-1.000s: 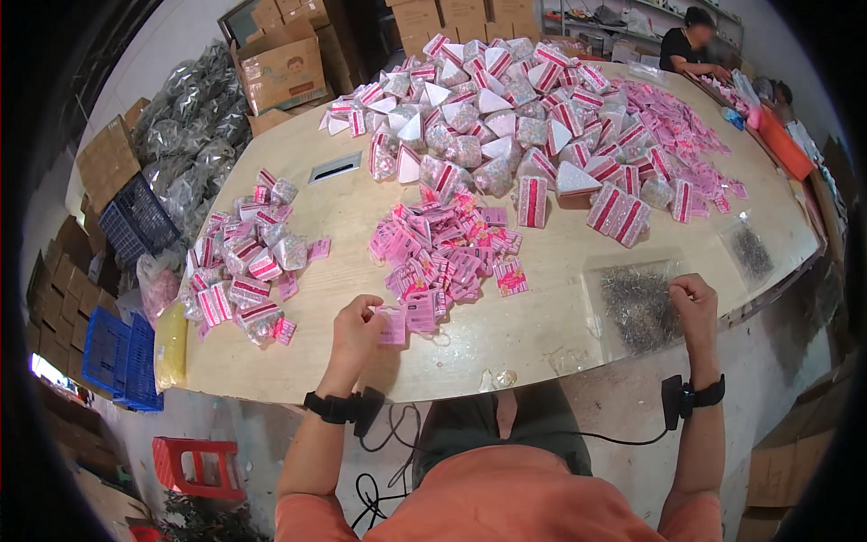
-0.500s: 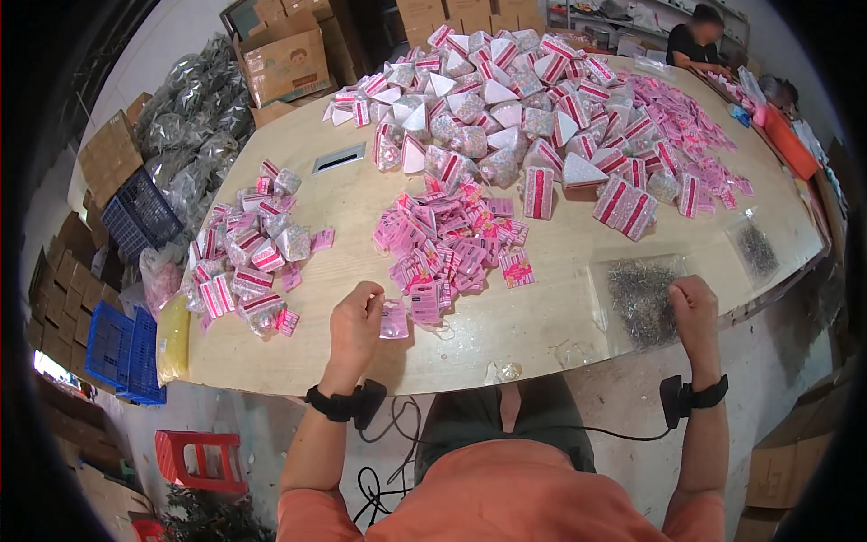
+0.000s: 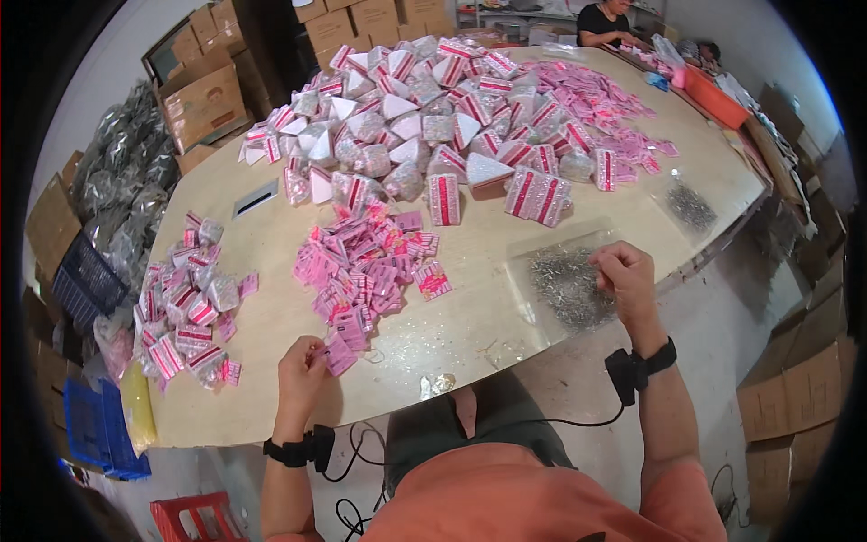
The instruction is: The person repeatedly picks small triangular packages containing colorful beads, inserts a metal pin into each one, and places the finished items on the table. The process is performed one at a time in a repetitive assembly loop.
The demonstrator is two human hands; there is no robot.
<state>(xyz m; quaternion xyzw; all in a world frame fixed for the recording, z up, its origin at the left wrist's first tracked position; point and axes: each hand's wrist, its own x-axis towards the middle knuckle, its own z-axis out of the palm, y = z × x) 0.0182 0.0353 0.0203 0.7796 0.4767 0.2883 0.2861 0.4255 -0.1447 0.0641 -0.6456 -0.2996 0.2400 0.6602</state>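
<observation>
My left hand [image 3: 300,372] is closed at the near edge of the table, its thumb and finger pinching the edge of a pink printed card [image 3: 340,354]. That card lies at the near end of a heap of pink cards [image 3: 366,257]. My right hand [image 3: 626,278] is closed in a pinch at the right side of a clear flat bag or tray of small metal pins [image 3: 564,294]. Whatever its fingertips hold is too small to make out. Just right of the card heap lies a single pink card [image 3: 432,281].
A large pile of glittery wedge-shaped pieces with pink bands [image 3: 406,117] fills the far side. A smaller pile [image 3: 194,307] lies left. Another bag of pins [image 3: 689,208] is at the right edge. A person [image 3: 607,25] sits at the far right; blue crates [image 3: 99,425] stand left.
The whole view has swung, shifting the table leftward in the picture. My left fingers have come onto the pink card's edge. My right hand remains by the pins, slightly farther from me.
</observation>
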